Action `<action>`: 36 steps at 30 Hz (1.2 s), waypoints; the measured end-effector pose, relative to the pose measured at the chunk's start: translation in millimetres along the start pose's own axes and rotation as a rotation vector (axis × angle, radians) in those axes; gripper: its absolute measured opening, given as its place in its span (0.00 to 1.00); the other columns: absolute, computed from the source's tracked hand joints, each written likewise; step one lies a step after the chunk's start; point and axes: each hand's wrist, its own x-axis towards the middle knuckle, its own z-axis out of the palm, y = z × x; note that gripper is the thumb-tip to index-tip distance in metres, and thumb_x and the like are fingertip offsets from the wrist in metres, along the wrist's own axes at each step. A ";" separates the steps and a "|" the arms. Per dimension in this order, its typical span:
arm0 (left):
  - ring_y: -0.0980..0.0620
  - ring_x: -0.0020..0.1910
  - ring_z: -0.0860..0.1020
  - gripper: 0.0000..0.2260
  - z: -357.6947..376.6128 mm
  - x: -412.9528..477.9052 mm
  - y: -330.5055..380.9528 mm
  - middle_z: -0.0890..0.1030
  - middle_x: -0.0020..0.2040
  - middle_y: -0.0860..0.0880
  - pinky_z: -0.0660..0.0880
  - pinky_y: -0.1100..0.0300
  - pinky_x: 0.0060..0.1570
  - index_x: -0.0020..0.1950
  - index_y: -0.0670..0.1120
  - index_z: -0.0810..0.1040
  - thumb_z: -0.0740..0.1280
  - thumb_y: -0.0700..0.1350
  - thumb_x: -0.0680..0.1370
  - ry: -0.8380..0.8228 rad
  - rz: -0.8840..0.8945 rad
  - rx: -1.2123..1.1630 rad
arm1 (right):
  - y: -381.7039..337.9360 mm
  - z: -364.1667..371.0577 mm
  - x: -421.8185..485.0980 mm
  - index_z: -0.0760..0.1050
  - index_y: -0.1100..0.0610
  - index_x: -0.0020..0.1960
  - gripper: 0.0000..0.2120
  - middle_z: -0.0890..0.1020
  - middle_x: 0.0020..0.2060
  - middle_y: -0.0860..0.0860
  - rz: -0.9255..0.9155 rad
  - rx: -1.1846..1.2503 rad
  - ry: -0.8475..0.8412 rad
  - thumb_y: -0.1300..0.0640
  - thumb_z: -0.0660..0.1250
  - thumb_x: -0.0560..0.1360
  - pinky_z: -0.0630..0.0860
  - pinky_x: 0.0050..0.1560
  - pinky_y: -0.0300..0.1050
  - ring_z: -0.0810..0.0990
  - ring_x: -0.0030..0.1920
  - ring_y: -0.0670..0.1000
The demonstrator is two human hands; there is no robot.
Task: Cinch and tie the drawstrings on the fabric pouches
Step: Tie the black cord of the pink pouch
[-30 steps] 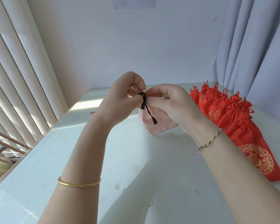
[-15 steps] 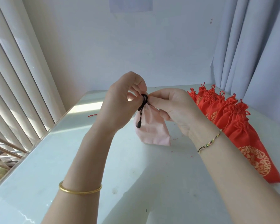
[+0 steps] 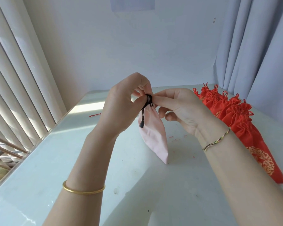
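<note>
Fingers (image 3: 164,100) of left hand (image 3: 121,104) and right hand (image 3: 184,110) pinch drawstring (image 3: 143,115) (pouch (image 3: 153,133) beneath).

Open room at the left and front; cloth along the right

The glossy white tabletop (image 3: 39,185) offers passage along its left side and near edge, past a short red thread (image 3: 95,115). A heap of red fabric pouches with gold print (image 3: 235,115) blocks the right side, beside the grey curtain (image 3: 260,54). Mid-table, the pale pink fabric pouch (image 3: 153,134) hangs pinched between the left hand (image 3: 121,101) and the right hand (image 3: 178,106). White vertical blinds (image 3: 15,79) line the left edge.
</note>
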 end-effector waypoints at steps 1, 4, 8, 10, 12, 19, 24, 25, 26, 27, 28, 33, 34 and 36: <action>0.55 0.40 0.77 0.12 0.0 -0.2 -0.1 0.80 0.39 0.52 0.75 0.64 0.44 0.42 0.46 0.74 0.66 0.29 0.69 -0.006 -0.004 0.002 | -0.9 0.0 -0.6 0.80 0.61 0.41 0.03 0.80 0.30 0.49 -0.027 -0.046 0.010 0.61 0.70 0.72 0.64 0.24 0.34 0.73 0.25 0.46; 0.57 0.40 0.77 0.11 0.1 0.1 0.4 0.80 0.39 0.52 0.75 0.66 0.44 0.42 0.45 0.75 0.66 0.29 0.69 -0.023 -0.020 -0.004 | -1.7 0.4 -0.9 0.80 0.59 0.38 0.04 0.80 0.28 0.47 -0.114 -0.161 0.042 0.64 0.69 0.71 0.65 0.25 0.34 0.75 0.25 0.44; 0.56 0.41 0.79 0.12 1.9 0.4 0.4 0.81 0.40 0.52 0.76 0.65 0.45 0.42 0.46 0.76 0.68 0.29 0.69 -0.014 -0.023 -0.027 | -0.5 3.2 1.2 0.79 0.63 0.39 0.05 0.78 0.24 0.45 -0.220 -0.255 0.080 0.67 0.66 0.71 0.65 0.25 0.31 0.75 0.24 0.42; 0.56 0.41 0.80 0.13 3.5 0.2 -0.9 0.82 0.40 0.52 0.76 0.65 0.45 0.43 0.47 0.76 0.68 0.29 0.70 0.002 -0.042 -0.071 | 1.2 4.2 2.6 0.77 0.62 0.38 0.06 0.78 0.26 0.47 -0.253 -0.339 0.108 0.68 0.63 0.71 0.66 0.24 0.30 0.75 0.23 0.41; 0.57 0.41 0.81 0.14 3.8 0.5 -2.8 0.81 0.39 0.51 0.76 0.67 0.45 0.43 0.48 0.75 0.68 0.28 0.71 0.038 -0.093 -0.154 | 3.2 2.7 4.4 0.74 0.61 0.38 0.05 0.79 0.28 0.49 -0.251 -0.369 0.136 0.67 0.61 0.71 0.69 0.24 0.34 0.77 0.24 0.42; 0.55 0.37 0.81 0.16 0.7 0.5 -10.8 0.76 0.36 0.44 0.73 0.66 0.36 0.47 0.48 0.76 0.62 0.27 0.73 0.120 -0.277 -0.356 | 6.6 -3.7 5.6 0.69 0.62 0.38 0.04 0.82 0.35 0.59 -0.219 -0.353 0.152 0.67 0.60 0.71 0.74 0.25 0.41 0.82 0.27 0.47; 0.51 0.38 0.80 0.14 -2.5 0.7 -11.7 0.79 0.33 0.50 0.72 0.52 0.41 0.45 0.51 0.78 0.66 0.32 0.70 0.154 -0.403 -0.512 | 14.1 -1.3 6.9 0.67 0.59 0.34 0.08 0.80 0.36 0.62 -0.238 -0.389 0.218 0.67 0.62 0.71 0.75 0.25 0.41 0.81 0.26 0.45; 0.50 0.37 0.80 0.13 -2.6 0.0 -13.4 0.79 0.33 0.51 0.73 0.50 0.46 0.47 0.51 0.79 0.66 0.34 0.70 0.155 -0.459 -0.565 | 15.5 -0.8 7.0 0.67 0.58 0.34 0.09 0.80 0.37 0.62 -0.241 -0.356 0.206 0.68 0.61 0.71 0.76 0.26 0.41 0.82 0.28 0.46; 0.51 0.37 0.79 0.13 -2.9 -0.4 -16.8 0.79 0.33 0.52 0.74 0.49 0.49 0.49 0.50 0.80 0.66 0.34 0.71 0.145 -0.520 -0.594 | 16.9 -0.8 6.9 0.67 0.58 0.35 0.09 0.80 0.36 0.61 -0.246 -0.328 0.190 0.68 0.60 0.71 0.76 0.26 0.40 0.82 0.29 0.46; 0.51 0.36 0.78 0.13 -3.3 -0.9 -20.1 0.79 0.34 0.51 0.75 0.51 0.48 0.51 0.49 0.80 0.65 0.34 0.72 0.117 -0.570 -0.582 | 18.0 -1.5 7.2 0.67 0.58 0.35 0.09 0.80 0.34 0.58 -0.248 -0.299 0.174 0.69 0.59 0.72 0.76 0.26 0.40 0.83 0.29 0.47; 0.52 0.37 0.78 0.14 -3.2 -1.5 -24.3 0.79 0.36 0.51 0.75 0.53 0.47 0.52 0.48 0.80 0.65 0.33 0.73 0.062 -0.597 -0.548 | 18.8 -3.2 7.7 0.67 0.58 0.36 0.09 0.80 0.31 0.53 -0.241 -0.267 0.158 0.69 0.58 0.72 0.75 0.26 0.40 0.83 0.30 0.48; 0.56 0.47 0.78 0.15 5.4 -5.9 -22.2 0.82 0.50 0.57 0.72 0.62 0.43 0.54 0.52 0.81 0.64 0.39 0.70 -0.422 -0.523 -0.483 | 14.2 -14.9 9.6 0.69 0.59 0.40 0.09 0.80 0.32 0.53 -0.198 -0.172 0.114 0.70 0.56 0.74 0.74 0.25 0.40 0.81 0.28 0.48; 0.58 0.43 0.76 0.12 8.9 -6.3 -18.4 0.81 0.45 0.59 0.70 0.64 0.41 0.51 0.53 0.81 0.65 0.41 0.72 -0.451 -0.500 -0.437 | 13.3 -16.4 9.3 0.69 0.59 0.40 0.09 0.79 0.32 0.53 -0.192 -0.155 0.120 0.70 0.56 0.74 0.74 0.26 0.41 0.80 0.27 0.47; 0.60 0.37 0.74 0.05 14.7 -4.2 -12.3 0.80 0.40 0.58 0.67 0.67 0.36 0.47 0.52 0.80 0.68 0.43 0.73 -0.397 -0.482 -0.351 | 11.3 -18.9 8.6 0.70 0.60 0.40 0.09 0.79 0.31 0.53 -0.176 -0.128 0.144 0.69 0.57 0.74 0.74 0.27 0.42 0.79 0.26 0.47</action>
